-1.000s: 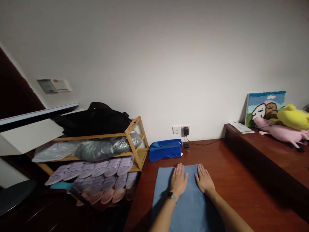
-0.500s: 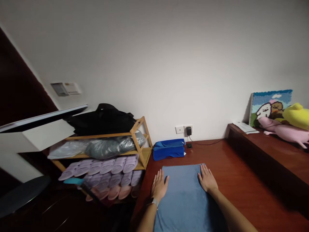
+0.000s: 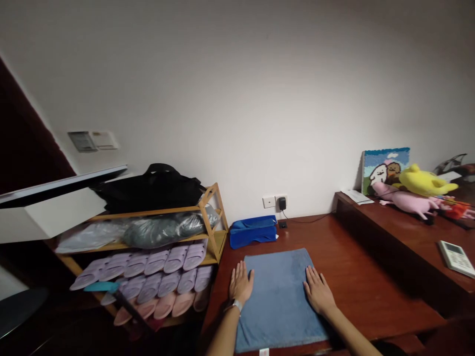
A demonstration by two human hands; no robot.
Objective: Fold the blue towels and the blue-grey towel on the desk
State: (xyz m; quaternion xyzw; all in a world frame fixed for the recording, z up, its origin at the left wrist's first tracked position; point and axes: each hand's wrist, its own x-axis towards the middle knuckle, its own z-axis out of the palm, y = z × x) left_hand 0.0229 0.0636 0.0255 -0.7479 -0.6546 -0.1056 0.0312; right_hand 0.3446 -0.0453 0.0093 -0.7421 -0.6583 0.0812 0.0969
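Observation:
A blue-grey towel (image 3: 278, 296) lies spread flat on the reddish-brown wooden desk (image 3: 356, 287), with a small white tag at its near edge. My left hand (image 3: 241, 284) rests palm down on the towel's left edge, fingers stretched forward. On the opposite edge, my right hand (image 3: 319, 289) lies flat, its fingers extended and slightly apart. Neither hand grips anything. Behind the towel, folded bright blue cloths (image 3: 253, 231) sit near the wall.
To the left stands a wooden rack (image 3: 213, 217) with purple and pink slippers (image 3: 168, 267) and a black bag (image 3: 152, 187). A plugged-in black adapter (image 3: 282, 203) trails a cord. The raised right ledge holds plush toys (image 3: 404, 200) and a white remote (image 3: 456, 258).
The view has shifted, bringing the towel's near edge with its tag and the remote into sight. My right hand sits slightly lower along the towel's edge; both hands stay flat.

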